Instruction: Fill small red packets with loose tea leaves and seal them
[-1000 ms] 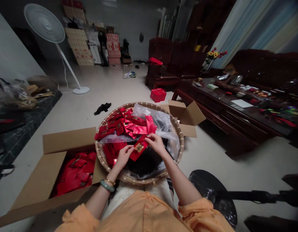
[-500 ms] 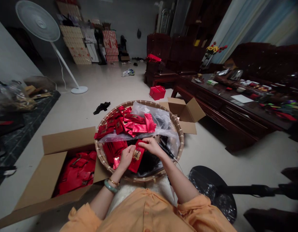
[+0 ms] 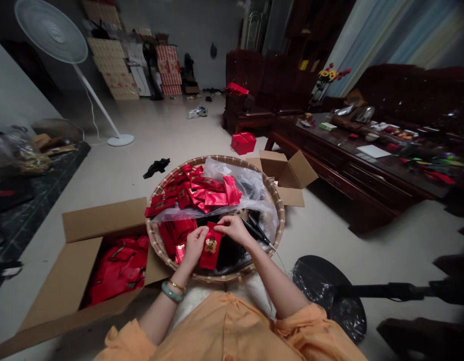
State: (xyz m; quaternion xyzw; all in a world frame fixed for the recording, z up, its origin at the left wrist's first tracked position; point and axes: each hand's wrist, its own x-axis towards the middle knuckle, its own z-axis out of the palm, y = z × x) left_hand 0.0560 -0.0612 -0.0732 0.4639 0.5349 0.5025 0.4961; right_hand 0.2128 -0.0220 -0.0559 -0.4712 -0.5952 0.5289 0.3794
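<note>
My left hand [image 3: 195, 245] and my right hand [image 3: 234, 229] both hold a small red foil packet [image 3: 210, 249] with a gold emblem, pinching it near its top. They are over a wide woven bamboo basket [image 3: 157, 245]. A heap of similar red packets [image 3: 202, 193] lies at the far side, on a clear plastic bag [image 3: 250, 195]. Black scissors [image 3: 256, 230] lie just right of my right hand. Dark loose material [image 3: 226, 258] fills the basket beneath the packet.
To the left stands an open cardboard box [image 3: 104, 220] holding red bags. A small open carton [image 3: 288, 175] touches the basket's far right. A round black object [image 3: 325, 296] sits on the floor at right, beyond it a dark wooden table [image 3: 348, 155] with clutter.
The red packet has turned from tilted to nearly upright between my hands. The scissors have come into view beside my right hand, and the whole scene has shifted slightly left.
</note>
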